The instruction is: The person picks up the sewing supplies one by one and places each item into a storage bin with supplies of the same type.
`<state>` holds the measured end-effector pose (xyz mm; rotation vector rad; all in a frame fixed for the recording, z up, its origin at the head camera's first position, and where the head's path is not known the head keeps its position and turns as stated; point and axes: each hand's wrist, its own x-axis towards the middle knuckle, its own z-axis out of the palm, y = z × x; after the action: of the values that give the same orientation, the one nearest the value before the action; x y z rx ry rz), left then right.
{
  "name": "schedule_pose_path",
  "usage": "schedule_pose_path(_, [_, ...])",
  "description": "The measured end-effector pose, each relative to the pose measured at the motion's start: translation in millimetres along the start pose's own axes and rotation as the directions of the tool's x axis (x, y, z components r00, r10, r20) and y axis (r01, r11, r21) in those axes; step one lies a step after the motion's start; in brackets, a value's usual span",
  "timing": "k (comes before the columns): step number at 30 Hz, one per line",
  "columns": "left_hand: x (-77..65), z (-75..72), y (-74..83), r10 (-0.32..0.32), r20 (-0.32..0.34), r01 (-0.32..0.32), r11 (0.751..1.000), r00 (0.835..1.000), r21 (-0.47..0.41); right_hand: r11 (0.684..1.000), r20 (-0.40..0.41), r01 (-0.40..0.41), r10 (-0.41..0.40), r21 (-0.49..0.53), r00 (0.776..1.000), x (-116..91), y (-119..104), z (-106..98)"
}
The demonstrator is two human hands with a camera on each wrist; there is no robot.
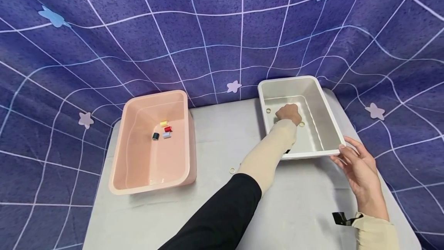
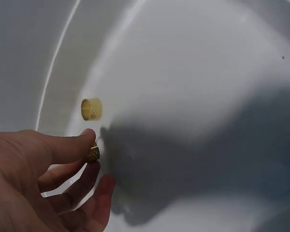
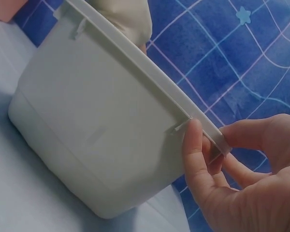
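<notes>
My left hand [image 1: 289, 114] reaches down into the white bin [image 1: 331, 126]. In the left wrist view its thumb and fingertips pinch a gold dimpled ring thimble [image 2: 94, 153]. Just beyond the fingertips, another ring thimble [image 2: 92, 109] stands on the bin's floor. Seen from the head, small gold rings lie on both sides of the left hand, which hides part of the floor. My right hand [image 1: 360, 167] grips the bin's near right corner. The right wrist view shows the thumb and fingers around the rim [image 3: 159, 92] there, with the bin's side tilted in that view.
A pink bin [image 1: 189, 153] stands at the left, holding several thread spools, among them a red spool [image 1: 168, 129] and a dark spool [image 1: 155, 136]. One loose ring [image 1: 232, 171] lies on the grey tabletop [image 1: 215, 138] between the bins. Behind hangs a blue curtain [image 1: 222, 30].
</notes>
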<state>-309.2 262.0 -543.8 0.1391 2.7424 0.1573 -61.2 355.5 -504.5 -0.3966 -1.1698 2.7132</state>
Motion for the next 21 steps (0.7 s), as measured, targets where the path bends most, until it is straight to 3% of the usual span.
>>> schedule_pose_path(8, [-0.3, 6.2, 1.9, 0.005, 0.012, -0.005, 1.0, 1.0, 0.019, 1.0, -0.016, 0.001, -0.001, -0.002, 1.0, -0.2, 0.5, -0.2])
schedule_pose_path(21, [-4.1, 1.0, 2.6, -0.008, 0.005, 0.008, 1.0, 1.0, 0.009, 1.0, -0.015, -0.001, 0.001, -0.002, 1.0, -0.3, -0.2, 0.1])
